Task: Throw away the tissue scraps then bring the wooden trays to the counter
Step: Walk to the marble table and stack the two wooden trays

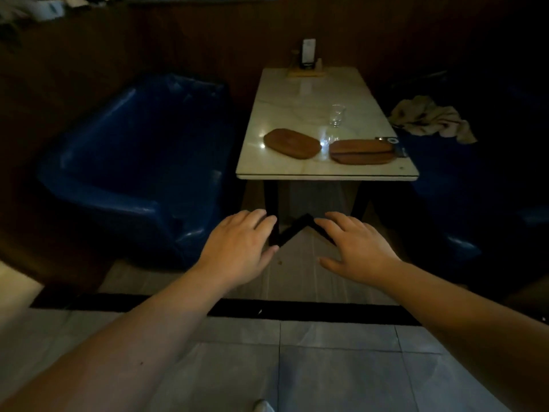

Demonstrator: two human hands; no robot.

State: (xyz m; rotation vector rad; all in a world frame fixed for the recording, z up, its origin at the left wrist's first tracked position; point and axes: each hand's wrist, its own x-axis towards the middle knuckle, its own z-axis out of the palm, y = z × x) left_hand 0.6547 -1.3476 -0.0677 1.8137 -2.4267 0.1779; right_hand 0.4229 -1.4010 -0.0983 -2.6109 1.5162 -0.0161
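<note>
The room is dim, with a dark wood wall (184,40) behind everything. A tiled floor (326,367) fills the near part, crossed by a black strip (297,311). At left stands a blue seat (133,162), glossy and padded; another blue seat (463,185) at right sits mostly in shadow, with a crumpled pale cloth (430,118) lying on it.

Between the seats runs a pale marble bench (312,93) on black legs (271,200), its short end nearest the camera. 2 bare forearms reach in from the near edge. The left hand (237,248) and right hand (359,248) hover palm down, fingers spread wide, holding nothing, in front of the bench's near end and well short of it.

The trays lie on the near end of the bench. The left tray (292,143) is a single oval board, angled slightly. The right stack (362,151) lies just beside it, apart, and looks like 2 boards one on the other. Touching its right end, at the bench's right edge, is a small dark card (392,141) with a white mark.

A clear glass (337,115) stands upright just beyond the trays. At the far end a menu stand (309,53) rests on a small wooden base (306,73), with small condiment items beside it, too dim to make out. No tissue scraps are discernible on the bench.
</note>
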